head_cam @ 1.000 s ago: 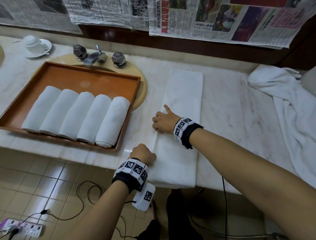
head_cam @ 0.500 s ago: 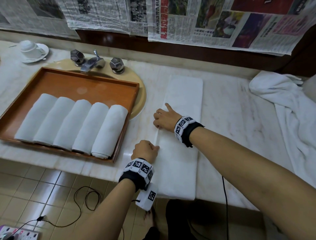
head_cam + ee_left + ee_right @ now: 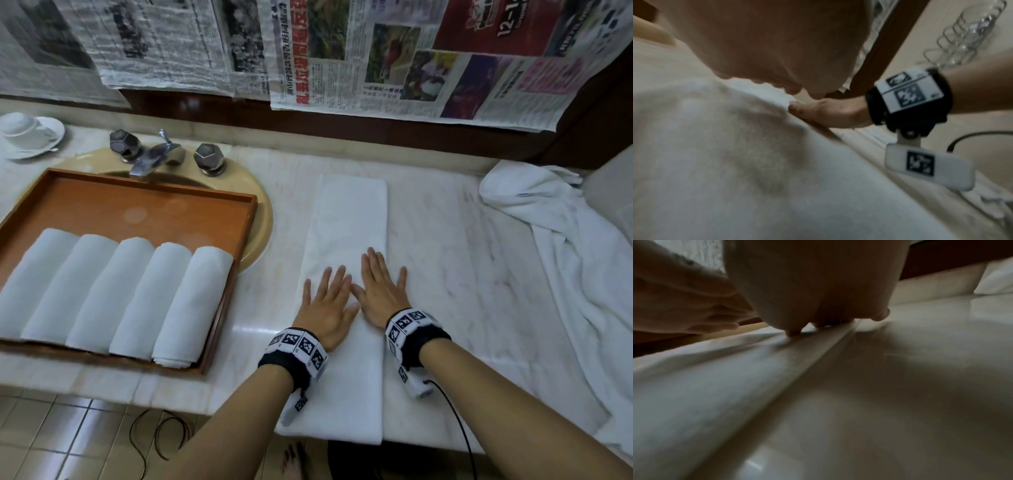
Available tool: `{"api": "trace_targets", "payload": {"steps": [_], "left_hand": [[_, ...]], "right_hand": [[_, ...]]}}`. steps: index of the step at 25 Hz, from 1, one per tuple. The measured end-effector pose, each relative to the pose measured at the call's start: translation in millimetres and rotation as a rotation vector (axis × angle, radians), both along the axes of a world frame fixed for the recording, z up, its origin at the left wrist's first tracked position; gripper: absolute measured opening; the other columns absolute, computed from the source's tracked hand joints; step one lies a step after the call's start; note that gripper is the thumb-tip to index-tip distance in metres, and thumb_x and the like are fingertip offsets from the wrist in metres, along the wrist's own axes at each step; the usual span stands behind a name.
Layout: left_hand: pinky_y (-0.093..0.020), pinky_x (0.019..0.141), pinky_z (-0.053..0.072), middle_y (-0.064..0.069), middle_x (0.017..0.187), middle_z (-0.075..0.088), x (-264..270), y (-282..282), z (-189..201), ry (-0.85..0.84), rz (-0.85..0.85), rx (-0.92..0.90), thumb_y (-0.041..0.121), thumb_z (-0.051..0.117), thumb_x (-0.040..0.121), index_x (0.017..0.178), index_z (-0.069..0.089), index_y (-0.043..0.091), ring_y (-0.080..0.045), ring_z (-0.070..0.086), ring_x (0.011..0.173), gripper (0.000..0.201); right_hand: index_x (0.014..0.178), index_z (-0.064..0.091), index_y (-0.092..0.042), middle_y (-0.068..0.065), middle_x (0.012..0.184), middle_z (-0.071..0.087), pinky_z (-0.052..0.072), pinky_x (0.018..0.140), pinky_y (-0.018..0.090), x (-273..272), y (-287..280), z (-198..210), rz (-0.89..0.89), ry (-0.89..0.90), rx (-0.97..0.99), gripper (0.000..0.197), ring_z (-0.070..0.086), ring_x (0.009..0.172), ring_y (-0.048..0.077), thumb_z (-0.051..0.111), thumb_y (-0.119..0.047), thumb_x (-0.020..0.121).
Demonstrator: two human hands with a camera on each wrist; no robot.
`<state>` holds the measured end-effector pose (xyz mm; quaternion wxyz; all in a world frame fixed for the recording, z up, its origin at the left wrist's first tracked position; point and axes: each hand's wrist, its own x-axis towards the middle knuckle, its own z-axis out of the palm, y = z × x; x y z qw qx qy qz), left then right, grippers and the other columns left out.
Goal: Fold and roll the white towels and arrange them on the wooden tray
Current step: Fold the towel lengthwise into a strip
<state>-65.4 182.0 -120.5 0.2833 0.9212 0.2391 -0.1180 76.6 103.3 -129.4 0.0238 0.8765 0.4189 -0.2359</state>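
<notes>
Both the left hand (image 3: 328, 308) and right hand (image 3: 381, 293) lie flat, fingers (image 3: 370, 265) spread and gripping nothing, on the folded towel (image 3: 347, 219), seemingly pressing it onto the surface (image 3: 445, 246).

A long white towel (image 3: 346, 308) lies flat on the tabletop (image 3: 462, 274), folded into a narrow strip that runs from the front edge, which it slightly overhangs, back toward the wall. Its surface looks smooth, its long edges straight. Both hands press on its middle with fingers spread. Left of it sits the wooden tray (image 3: 191, 202), a shallow orange-brown rectangle partly over the sink. Five rolled white towels (image 3: 120, 294) lie side by side in the tray's front half, touching one another, their ends toward the front rim. A loose white towel (image 3: 565, 246) lies crumpled at the tabletop's right end, well apart from the strip.
</notes>
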Motion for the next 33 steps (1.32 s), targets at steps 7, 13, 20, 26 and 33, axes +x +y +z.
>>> {"api": "trace_targets", "payload": {"steps": [7, 13, 20, 26, 33], "left_hand": [[-0.047, 0.119, -0.012, 0.002, 0.157, -0.027, 47, 20, 7, -0.048, 0.184, -0.096, 0.046, 0.008, 0.103, 0.152, -0.015, 0.017, -0.014, -0.024, 0.145, 0.062], [-0.047, 0.118, -0.014, -0.001, 0.156, -0.029, 84, 58, 12, 0.065, 0.523, -0.140, 0.045, 0.009, 0.103, 0.151, -0.017, 0.013, -0.017, -0.025, 0.145, 0.063], [-0.049, 0.118, -0.014, -0.002, 0.157, -0.030, 110, 99, 10, 0.186, 0.584, -0.082, 0.046, 0.010, 0.103, 0.152, -0.017, 0.014, -0.019, -0.025, 0.145, 0.065], [-0.045, 0.117, -0.012, 0.003, 0.158, -0.025, 127, 100, 4, 0.113, 0.132, -0.061, 0.040, 0.015, 0.104, 0.153, -0.015, 0.019, -0.016, -0.019, 0.147, 0.061], [-0.041, 0.119, -0.005, 0.010, 0.161, -0.015, 94, 92, 13, 0.190, -0.115, 0.034, 0.024, 0.023, 0.105, 0.155, -0.005, 0.023, -0.012, -0.012, 0.148, 0.057]], "right_hand": [[0.154, -0.006, -0.016, -0.001, 0.162, -0.010, -0.012, 0.110, 0.066, 24, -1, 5, -0.032, -0.042, 0.060, 0.076, -0.011, 0.149, 0.019, 0.032, -0.048, 0.097], [0.154, 0.006, -0.023, -0.004, 0.157, 0.010, -0.009, 0.106, 0.073, 44, 10, 6, -0.064, -0.095, 0.062, 0.075, 0.005, 0.145, 0.024, 0.036, -0.049, 0.090], [0.153, 0.008, -0.017, -0.001, 0.152, 0.014, -0.012, 0.104, 0.074, 48, 16, 5, -0.068, -0.111, 0.029, 0.081, 0.006, 0.144, 0.026, 0.033, -0.042, 0.080], [0.154, 0.002, -0.014, 0.002, 0.153, 0.011, -0.014, 0.103, 0.074, 53, 25, 13, -0.095, -0.074, -0.012, 0.089, -0.008, 0.147, 0.029, 0.044, -0.045, 0.082], [0.154, -0.012, -0.016, -0.006, 0.158, -0.026, -0.016, 0.108, 0.068, 60, 23, 13, -0.101, -0.010, -0.061, 0.074, -0.024, 0.146, 0.021, 0.025, -0.049, 0.099]]}}
